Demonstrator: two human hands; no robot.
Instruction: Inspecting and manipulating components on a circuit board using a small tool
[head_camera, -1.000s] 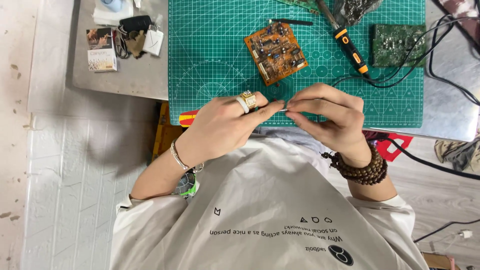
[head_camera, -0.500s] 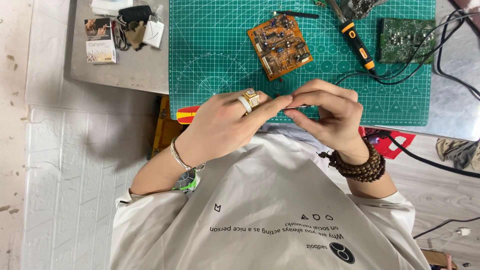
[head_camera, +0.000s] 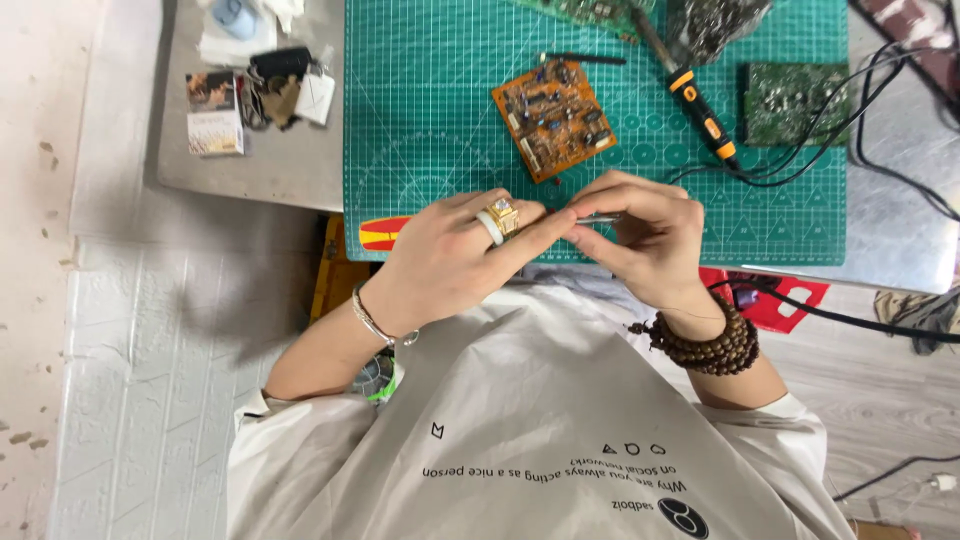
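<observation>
Clutter sits at the far left of your counter (head_camera: 260, 170): a small printed box (head_camera: 214, 112) and a bunch of keys (head_camera: 280, 90). Next comes the green cutting mat (head_camera: 430, 110), and at its near edge your left hand (head_camera: 455, 255), wearing two rings, pinches its fingertips against a thin metal tool (head_camera: 598, 217). An orange circuit board (head_camera: 555, 118) lies on the mat just beyond. Your right hand (head_camera: 645, 240) closes on the same tool from the other side, so it is held between both hands above the mat's near edge. Farther right lie an orange-handled soldering iron (head_camera: 700, 110) and a green circuit board (head_camera: 790, 100).
</observation>
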